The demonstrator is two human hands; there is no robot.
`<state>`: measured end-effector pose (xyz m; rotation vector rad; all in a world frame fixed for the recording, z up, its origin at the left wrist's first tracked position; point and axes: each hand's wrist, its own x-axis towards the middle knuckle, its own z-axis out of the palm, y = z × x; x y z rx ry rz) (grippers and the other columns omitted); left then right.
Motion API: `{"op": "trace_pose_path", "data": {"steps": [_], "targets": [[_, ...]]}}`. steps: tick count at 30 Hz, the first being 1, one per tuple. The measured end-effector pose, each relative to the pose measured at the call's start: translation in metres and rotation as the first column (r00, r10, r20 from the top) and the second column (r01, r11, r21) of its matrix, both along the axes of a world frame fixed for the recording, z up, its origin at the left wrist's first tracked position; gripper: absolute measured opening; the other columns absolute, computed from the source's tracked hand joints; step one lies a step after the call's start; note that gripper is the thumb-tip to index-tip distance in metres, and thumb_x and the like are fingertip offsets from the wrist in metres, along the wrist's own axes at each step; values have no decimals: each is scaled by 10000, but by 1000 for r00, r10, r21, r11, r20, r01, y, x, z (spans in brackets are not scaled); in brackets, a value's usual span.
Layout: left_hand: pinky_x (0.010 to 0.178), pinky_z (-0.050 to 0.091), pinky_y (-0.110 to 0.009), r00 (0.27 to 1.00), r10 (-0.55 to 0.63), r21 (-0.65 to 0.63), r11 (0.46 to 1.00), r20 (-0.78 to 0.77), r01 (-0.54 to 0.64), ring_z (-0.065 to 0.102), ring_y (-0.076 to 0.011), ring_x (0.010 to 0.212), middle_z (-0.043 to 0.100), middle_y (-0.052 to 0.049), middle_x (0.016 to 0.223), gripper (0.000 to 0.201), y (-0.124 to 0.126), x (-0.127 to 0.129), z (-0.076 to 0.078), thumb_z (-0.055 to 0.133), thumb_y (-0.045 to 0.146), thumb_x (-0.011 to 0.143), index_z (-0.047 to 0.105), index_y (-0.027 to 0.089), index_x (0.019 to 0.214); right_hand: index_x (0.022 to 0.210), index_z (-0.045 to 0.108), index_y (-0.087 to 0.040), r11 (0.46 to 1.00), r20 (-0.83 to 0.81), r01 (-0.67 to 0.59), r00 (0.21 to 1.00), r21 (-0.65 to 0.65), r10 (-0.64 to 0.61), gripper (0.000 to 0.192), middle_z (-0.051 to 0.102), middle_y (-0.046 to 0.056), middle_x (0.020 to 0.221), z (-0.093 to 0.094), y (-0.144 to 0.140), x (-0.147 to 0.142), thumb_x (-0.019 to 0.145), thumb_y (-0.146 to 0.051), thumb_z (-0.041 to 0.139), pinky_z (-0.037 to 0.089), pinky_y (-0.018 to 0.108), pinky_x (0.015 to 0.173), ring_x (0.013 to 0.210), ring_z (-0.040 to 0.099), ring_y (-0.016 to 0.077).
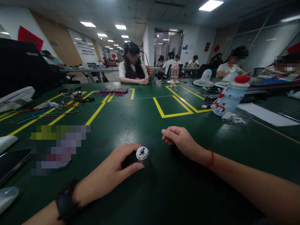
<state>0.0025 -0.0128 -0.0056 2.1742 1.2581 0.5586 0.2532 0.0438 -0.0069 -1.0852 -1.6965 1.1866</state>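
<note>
A small silver cylindrical motor stands upright on the green table, its shaft and round end face pointing up. Thumb and fingers of my left hand wrap round its left side; a black watch is on that wrist. To the right of the motor and a little farther off, my right hand is closed, thumb pressed against the curled index finger. Whatever may be between those fingertips is too small or hidden to make out. A red string bracelet circles the right wrist.
Bundles of coloured wires lie at the back left among yellow tape lines. A light-blue bottle, a small plastic bag and white paper are on the right. A phone and mouse lie left. A person sits opposite.
</note>
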Motion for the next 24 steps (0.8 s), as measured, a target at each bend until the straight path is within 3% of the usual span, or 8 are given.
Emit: {"op": "trace_pose_path", "data": {"steps": [4, 9, 13, 18, 24], "targets": [[939, 467, -381, 1000, 0, 11, 1000, 6, 0, 581, -228, 1054, 604, -2, 1188, 340, 0, 1, 0, 573, 422, 882, 510, 333, 1204, 775, 649, -154, 986, 189, -152, 972, 68, 137, 249, 614, 17, 739, 7, -4, 0, 905, -295, 491, 418, 261, 635, 673, 543, 128], [944, 468, -386, 1000, -13, 10, 1000, 26, 13, 576, -226, 1053, 603, -4, 1183, 336, 0, 3, 0, 579, 413, 880, 513, 325, 1197, 1012, 652, -188, 898, 360, -305, 915, 316, 184, 239, 607, 51, 1016, 16, -21, -9, 874, -104, 476, 417, 306, 878, 964, 550, 158], [958, 464, -396, 999, -20, 9, 1000, 39, 19, 565, -224, 1069, 602, -5, 1186, 328, 0, 4, 1, 583, 396, 880, 517, 315, 1191, 1123, 636, -249, 855, 365, -294, 921, 426, 135, 258, 545, 57, 1151, 19, -34, -22, 880, -211, 557, 378, 349, 953, 1084, 490, 186], [960, 468, -408, 999, -20, 24, 1000, 34, 19, 566, -229, 1072, 595, -15, 1204, 351, 1, 4, -2, 586, 393, 878, 510, 310, 1211, 1004, 685, -273, 827, 337, -231, 940, 512, 55, 161, 542, 42, 1135, 22, -37, -30, 862, -261, 610, 372, 360, 940, 1080, 488, 196], [944, 472, -398, 999, -29, 51, 998, 21, 28, 578, -221, 1049, 602, -7, 1192, 395, 2, 4, -3, 582, 394, 885, 475, 341, 1261, 926, 689, -253, 857, 263, -186, 963, 480, 62, 95, 576, 21, 1025, 23, -33, -28, 854, -258, 629, 399, 329, 902, 1013, 526, 173]]}}
